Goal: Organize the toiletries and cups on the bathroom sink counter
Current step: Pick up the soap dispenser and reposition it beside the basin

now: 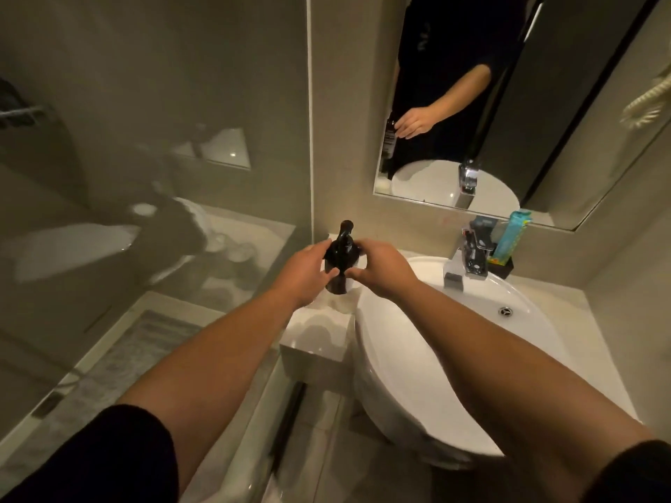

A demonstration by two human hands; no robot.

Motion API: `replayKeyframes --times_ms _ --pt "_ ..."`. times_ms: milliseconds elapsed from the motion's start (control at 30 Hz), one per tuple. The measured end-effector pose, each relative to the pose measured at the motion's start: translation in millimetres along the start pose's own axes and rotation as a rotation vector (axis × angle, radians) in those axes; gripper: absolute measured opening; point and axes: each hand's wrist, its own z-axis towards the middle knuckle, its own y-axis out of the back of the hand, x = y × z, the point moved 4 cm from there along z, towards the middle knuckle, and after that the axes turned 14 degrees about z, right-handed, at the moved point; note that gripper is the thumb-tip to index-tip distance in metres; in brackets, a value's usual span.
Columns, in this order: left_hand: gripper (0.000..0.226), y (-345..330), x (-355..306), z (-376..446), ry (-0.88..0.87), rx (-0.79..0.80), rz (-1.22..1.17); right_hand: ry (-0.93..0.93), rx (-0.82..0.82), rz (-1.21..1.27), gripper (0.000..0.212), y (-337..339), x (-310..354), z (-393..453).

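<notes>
I have both hands on the dark pump bottle [339,265] that stands at the back left corner of the counter [316,332], just beside the rim of the white basin [417,343]. My left hand [303,274] wraps its left side and my right hand [381,272] closes on it from the right, thumb and fingers pressed to the body below the pump head, so the two hands are clamped on the one bottle. Something pale sits right against the bottle's base on the right, perhaps a cup, but my right hand hides most of it and I cannot tell. Across the basin, behind the chrome faucet [468,259], a black holder [503,266] carries a teal packet [510,235] and a darker one, and it looks tidy already. I judge the step in hand is squaring or turning this bottle in its corner. Next I should set it firmly upright against the wall with the spout facing out over the basin, ease my grip without tipping it, then see to whatever is beside it.
</notes>
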Motion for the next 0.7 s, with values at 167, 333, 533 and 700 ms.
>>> replayKeyframes --times_ms 167,333,533,700 --pt "0.052 22 -25 31 -0.053 -0.038 0.020 -0.008 -0.068 -0.025 0.051 34 5 20" --pt "0.053 12 -40 64 -0.060 -0.040 -0.006 -0.037 -0.094 -0.005 0.049 48 -19 47" --pt "0.047 -19 -44 116 -0.049 -0.003 -0.002 -0.061 -0.064 0.047 0.046 50 -66 92" --pt "0.046 -48 -45 158 -0.041 0.055 -0.006 -0.106 -0.053 0.151 0.046 49 -103 121"
